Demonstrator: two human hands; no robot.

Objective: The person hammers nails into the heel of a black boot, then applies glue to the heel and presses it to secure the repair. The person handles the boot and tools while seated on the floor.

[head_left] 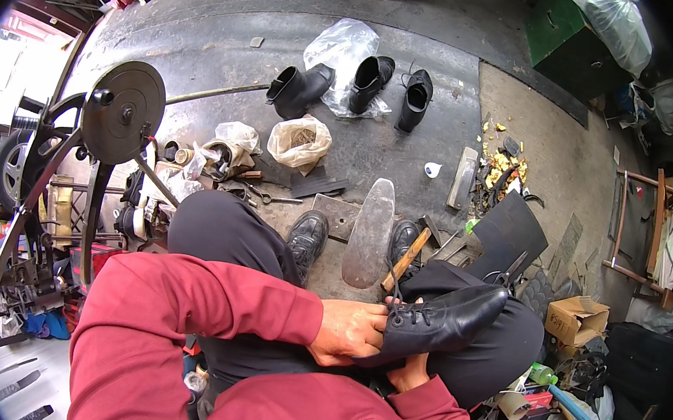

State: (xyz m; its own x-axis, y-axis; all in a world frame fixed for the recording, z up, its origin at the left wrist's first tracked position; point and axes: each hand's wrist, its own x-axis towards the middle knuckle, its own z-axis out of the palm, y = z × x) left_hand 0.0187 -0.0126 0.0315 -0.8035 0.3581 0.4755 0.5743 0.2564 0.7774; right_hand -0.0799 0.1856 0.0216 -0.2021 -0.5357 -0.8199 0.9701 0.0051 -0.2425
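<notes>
A black leather lace-up shoe [448, 318] lies over my right thigh, its toe pointing up and to the right. My left hand [350, 332] is closed on its ankle end, beside the laces, with part of its fingers hidden. From below, my right hand [411, 374] grips the shoe's underside, and most of its fingers are out of sight behind it. A smooth grey metal shoe anvil [370, 234] stands between my feet. Just right of it a hammer [407, 260] with a wooden handle leans by my right knee.
Three black boots [300, 91] stand ahead near a clear plastic bag [344, 47]. A hand-cranked sewing machine [124, 112] rises at the left. Bags, scissors [270, 197] and scraps lie mid-left. At right are black sheet material [510, 238], a cardboard box [577, 320] and clutter.
</notes>
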